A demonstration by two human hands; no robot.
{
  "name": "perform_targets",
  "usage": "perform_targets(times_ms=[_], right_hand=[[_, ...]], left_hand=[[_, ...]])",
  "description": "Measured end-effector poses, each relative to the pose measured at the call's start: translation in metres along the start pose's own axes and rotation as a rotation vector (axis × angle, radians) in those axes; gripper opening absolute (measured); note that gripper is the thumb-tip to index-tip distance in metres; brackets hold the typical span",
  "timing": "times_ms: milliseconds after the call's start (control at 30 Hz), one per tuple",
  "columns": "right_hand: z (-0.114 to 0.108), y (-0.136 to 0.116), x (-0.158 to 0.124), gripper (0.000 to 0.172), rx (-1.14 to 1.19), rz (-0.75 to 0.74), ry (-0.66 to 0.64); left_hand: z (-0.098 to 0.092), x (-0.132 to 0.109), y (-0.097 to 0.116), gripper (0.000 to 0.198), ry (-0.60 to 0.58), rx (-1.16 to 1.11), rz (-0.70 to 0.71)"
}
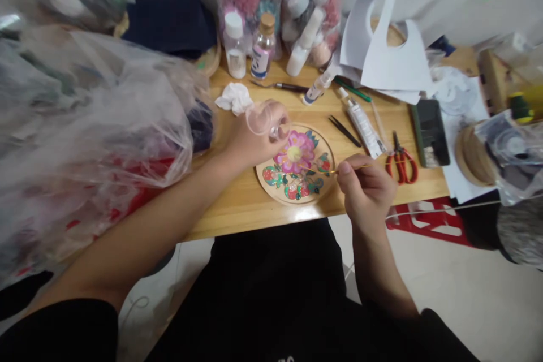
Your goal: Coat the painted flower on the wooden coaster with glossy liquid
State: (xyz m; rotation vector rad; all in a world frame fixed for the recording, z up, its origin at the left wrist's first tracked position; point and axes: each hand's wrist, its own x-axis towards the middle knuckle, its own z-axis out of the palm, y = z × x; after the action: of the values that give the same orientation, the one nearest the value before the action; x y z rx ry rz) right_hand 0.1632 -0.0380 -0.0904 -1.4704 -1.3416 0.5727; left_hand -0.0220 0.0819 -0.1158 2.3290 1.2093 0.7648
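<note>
A round wooden disc (pixel 271 191) decorated with a pink flower, green leaves and red berries lies near the front edge of the wooden table (pixel 237 203). My left hand (pixel 250 141) is closed around a small clear container (pixel 265 117), held just above the disc's upper left rim. My right hand (pixel 365 189) sits to the right of the disc, its fingers pinched on a thin yellowish stick (pixel 354 168) that points toward the disc's right edge.
Black tweezers (pixel 343 130), a glue tube (pixel 363 128), red snips (pixel 401 161) and a dark block (pixel 430 131) lie right of the disc. Bottles (pixel 235 45) and a crumpled tissue (pixel 234 96) stand behind. A large clear plastic bag (pixel 89 124) fills the left. White cut paper (pixel 390 51) lies at the back right.
</note>
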Motion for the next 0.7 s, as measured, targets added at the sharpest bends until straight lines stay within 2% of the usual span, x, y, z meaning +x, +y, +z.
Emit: perform_targets(times_ms=[133, 233, 400, 700], right_hand=[[-0.008, 0.012, -0.026, 0.02, -0.081, 0.043, -0.02], [-0.008, 0.019, -0.036, 0.018, -0.087, 0.015, -0.022], [-0.007, 0.022, -0.039, 0.02, -0.126, -0.057, -0.044], [-0.007, 0.021, -0.039, 0.019, -0.168, -0.053, -0.086]], left_hand=[[0.0, 0.001, 0.001, 0.011, -0.024, 0.005, -0.025], [0.0, 0.001, 0.001, 0.011, -0.035, -0.005, -0.034], [0.001, 0.0, 0.0, 0.012, -0.024, -0.04, -0.038], [0.0, 0.001, 0.0, 0.014, -0.056, -0.031, -0.045]])
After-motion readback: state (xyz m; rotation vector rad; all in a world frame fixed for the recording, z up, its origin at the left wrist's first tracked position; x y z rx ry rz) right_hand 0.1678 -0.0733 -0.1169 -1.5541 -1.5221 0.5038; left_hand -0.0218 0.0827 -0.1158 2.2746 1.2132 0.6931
